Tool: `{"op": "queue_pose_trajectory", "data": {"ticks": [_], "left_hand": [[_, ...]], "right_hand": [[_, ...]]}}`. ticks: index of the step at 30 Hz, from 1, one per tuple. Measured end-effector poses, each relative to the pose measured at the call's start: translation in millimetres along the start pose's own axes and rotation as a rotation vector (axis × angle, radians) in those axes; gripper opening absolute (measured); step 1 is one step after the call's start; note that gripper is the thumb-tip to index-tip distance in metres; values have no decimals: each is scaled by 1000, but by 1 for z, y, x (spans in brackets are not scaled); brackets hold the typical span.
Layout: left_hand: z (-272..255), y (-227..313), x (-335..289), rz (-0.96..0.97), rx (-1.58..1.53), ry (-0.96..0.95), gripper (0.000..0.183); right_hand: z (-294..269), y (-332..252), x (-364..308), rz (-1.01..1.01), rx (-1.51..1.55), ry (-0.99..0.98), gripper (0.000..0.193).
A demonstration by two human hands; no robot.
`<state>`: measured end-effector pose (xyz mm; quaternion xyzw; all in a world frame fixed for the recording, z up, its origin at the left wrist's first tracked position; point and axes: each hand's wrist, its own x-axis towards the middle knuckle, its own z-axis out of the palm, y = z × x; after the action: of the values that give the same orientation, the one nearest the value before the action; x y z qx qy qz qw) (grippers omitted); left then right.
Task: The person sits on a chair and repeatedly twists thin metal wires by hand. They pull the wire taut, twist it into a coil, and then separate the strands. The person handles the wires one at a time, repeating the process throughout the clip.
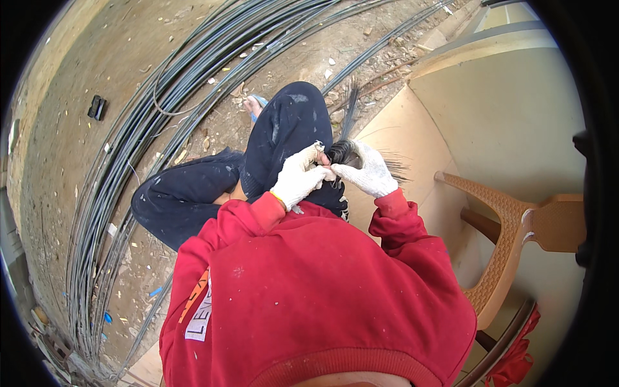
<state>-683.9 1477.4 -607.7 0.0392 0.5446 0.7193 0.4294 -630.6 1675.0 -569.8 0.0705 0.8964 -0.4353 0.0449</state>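
Both my hands meet above my lap, in white knit gloves marked with dirt. A bundle of thin dark wire point(342, 152) bends between them, with loose ends fanning upward and out to the right past my right wrist. My left hand point(300, 175) is closed, its fingers pinched at the left side of the bundle; bare fingertips show through the worn glove. Curled round the bundle's other side, my right hand point(369, 171) has its thumb and fingertips pressed close to the left fingertips. Whatever sits exactly between the fingertips is too small to make out.
Long dark steel rods point(213, 71) curve over the dirt ground at the left. A small black object point(97, 108) lies beyond them. My legs point(187, 190) are folded in front. At the right stands a brown plastic chair point(509, 251) by a pale wall point(503, 109), with red cloth point(516, 361) below.
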Motion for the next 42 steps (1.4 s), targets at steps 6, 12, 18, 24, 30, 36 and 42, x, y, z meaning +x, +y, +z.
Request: {"op": "queue_pose_trajectory", "data": {"ticks": [6, 12, 18, 24, 30, 36, 42], "left_hand": [[1, -1, 1, -22, 50, -5, 15], [4, 1, -2, 22, -56, 39, 13], [1, 5, -4, -46, -6, 19, 11], [-6, 6, -6, 20, -241, -40, 14], [-8, 26, -15, -106, -202, -32, 21], [-45, 62, -47, 97, -131, -7, 23], [-43, 57, -54, 54, -177, 85, 20]], "right_hand": [[7, -7, -3, -21, -36, 88, 35], [15, -6, -6, -145, -166, 236, 27], [12, 9, -5, -189, -138, 189, 39], [-2, 5, -3, -165, -66, 51, 100], [26, 12, 5, -153, 45, -28, 112], [13, 34, -8, -177, 249, -123, 56], [13, 46, -4, -380, -310, -81, 63]]}}
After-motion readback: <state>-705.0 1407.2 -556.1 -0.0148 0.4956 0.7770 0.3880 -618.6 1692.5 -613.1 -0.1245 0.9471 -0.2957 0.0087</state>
